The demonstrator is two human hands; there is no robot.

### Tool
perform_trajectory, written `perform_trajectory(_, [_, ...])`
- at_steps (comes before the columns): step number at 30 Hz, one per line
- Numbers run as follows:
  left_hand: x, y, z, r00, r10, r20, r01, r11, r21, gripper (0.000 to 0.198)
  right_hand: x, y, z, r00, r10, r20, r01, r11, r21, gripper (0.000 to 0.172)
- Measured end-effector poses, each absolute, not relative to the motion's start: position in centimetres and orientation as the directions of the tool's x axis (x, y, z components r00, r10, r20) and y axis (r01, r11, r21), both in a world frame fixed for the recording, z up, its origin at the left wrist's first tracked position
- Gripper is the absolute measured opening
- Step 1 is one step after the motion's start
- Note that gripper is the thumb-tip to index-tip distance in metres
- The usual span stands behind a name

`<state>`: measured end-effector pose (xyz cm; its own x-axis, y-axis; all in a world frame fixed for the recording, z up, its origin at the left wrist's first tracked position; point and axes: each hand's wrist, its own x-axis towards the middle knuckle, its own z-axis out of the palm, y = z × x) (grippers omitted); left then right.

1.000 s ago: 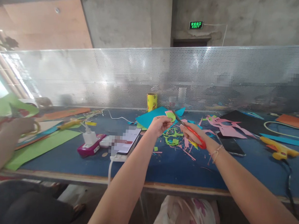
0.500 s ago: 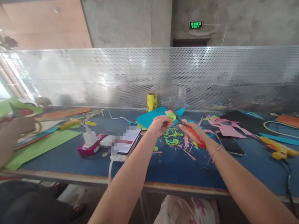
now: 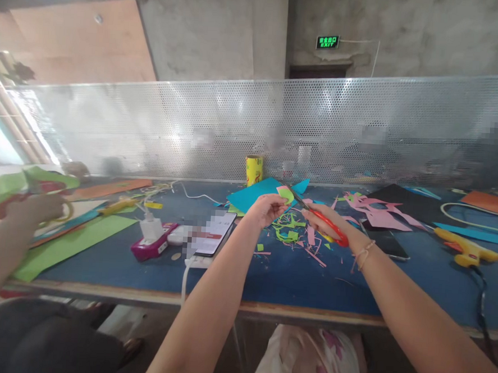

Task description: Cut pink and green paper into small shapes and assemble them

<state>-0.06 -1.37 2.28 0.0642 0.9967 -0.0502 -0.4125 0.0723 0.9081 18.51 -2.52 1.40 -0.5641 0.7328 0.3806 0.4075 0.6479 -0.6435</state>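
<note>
My left hand (image 3: 268, 209) pinches a small piece of green paper (image 3: 286, 194) with a bit of pink at its top edge. Red-handled scissors (image 3: 331, 226) sit in my right hand (image 3: 323, 218), their blades pointing up and left against the green paper. Whether the blades are apart is hard to make out. Under both hands lie curly green paper scraps (image 3: 290, 231) and thin pink strips (image 3: 312, 252). Just behind them a sheet of blue paper (image 3: 248, 195) rests on the table.
A yellow can (image 3: 254, 170) stands by the perforated metal screen (image 3: 219, 128). Phones, a purple power strip (image 3: 150, 248) and a yellow glue gun (image 3: 467, 247) lie around. Cut pink paper (image 3: 382, 214) is at right. At far left another person's hand (image 3: 37, 207) holds green paper.
My right hand and the scissors have shifted very slightly to the right. My left hand keeps its pinch on the green paper. The other person's hand has moved a little.
</note>
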Motion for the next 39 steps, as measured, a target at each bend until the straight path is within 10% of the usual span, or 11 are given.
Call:
perform_trajectory(17, [-0.2,-1.8,2.7,0.126,0.976,-0.179,-0.416,0.216,0.883,0.017,18.8,-1.5,0.9,-0.572,0.746,0.34,0.449,0.632,-0.632,0.033])
perform_trajectory(39, [0.6,-1.6,1.8,0.011,0.995,0.095,-0.377,-0.084,0.922,0.005,18.2,-1.2,0.6,-0.468,0.787,0.402,0.492,0.61,-0.621,0.034])
